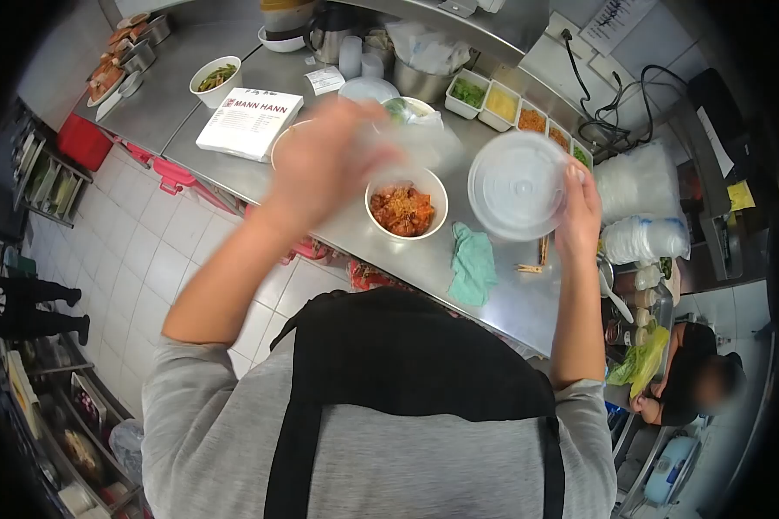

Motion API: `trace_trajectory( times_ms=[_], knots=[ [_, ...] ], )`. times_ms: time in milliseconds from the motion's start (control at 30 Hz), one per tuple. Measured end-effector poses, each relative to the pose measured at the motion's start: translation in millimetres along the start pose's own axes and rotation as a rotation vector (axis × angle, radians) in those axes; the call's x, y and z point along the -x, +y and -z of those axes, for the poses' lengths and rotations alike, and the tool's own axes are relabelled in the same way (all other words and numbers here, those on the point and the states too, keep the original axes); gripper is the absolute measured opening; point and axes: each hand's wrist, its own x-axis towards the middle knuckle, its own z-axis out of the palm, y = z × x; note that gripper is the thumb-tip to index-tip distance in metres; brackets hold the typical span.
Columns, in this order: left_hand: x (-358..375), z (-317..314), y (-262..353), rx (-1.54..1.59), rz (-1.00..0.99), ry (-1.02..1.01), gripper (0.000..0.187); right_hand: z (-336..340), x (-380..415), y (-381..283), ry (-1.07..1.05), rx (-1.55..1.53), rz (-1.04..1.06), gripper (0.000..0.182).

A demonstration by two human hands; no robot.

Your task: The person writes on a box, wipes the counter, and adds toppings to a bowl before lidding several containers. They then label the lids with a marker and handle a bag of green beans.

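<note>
A round translucent lid (518, 186) is upright in my right hand (581, 203), whose fingers grip its right edge. My left hand (327, 160) is smeared by motion above the counter, left of a white bowl (442, 204) of reddish saucy food (401, 210). Something pale and blurred extends from my left fingers to the right, over the bowl's back edge; I cannot make out what it is. Partly hidden behind my left hand is another round container (280, 154). A green cloth (473, 265) lies right of the bowl, below the lid.
A white printed box (249, 124) and a bowl of green vegetables (215, 81) stand at the left. White tubs of chopped ingredients (500, 104) line the back of the steel counter (346, 227). Wooden clips lie at the right. One person (697, 372) is at the far right, another (35, 309) far left.
</note>
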Motion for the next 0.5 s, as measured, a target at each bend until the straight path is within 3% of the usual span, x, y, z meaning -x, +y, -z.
trace_trajectory(
  times_ms=[67, 133, 233, 300, 433, 467, 500],
  knots=[
    [-17, 26, -52, -0.403, 0.005, 0.106, 0.031, 0, 12, -1, 0.025, -0.007, 0.063, 0.022],
    [-15, 36, -116, -0.536, -0.05, 0.064, 0.027, -27, 25, 2, -0.045, 0.267, 0.376, 0.021],
    [17, 28, -204, -0.695, -0.063, -0.187, 0.032, -72, 44, 24, -0.172, 0.627, 0.649, 0.028],
    [54, 11, -246, -0.666, 0.087, -0.36, 0.04, -97, 51, 54, -0.213, 0.655, 0.723, 0.033],
    [62, 7, -236, -0.636, 0.315, -0.738, 0.057, -109, 66, 94, -0.311, 0.69, 0.848, 0.036],
    [54, 12, -224, -0.625, 0.443, -0.785, 0.062, -107, 72, 97, -0.334, 0.686, 0.851, 0.037],
    [48, 13, -216, -0.595, 0.382, -0.708, 0.062, -104, 76, 100, -0.358, 0.682, 0.855, 0.038]
  ],
)
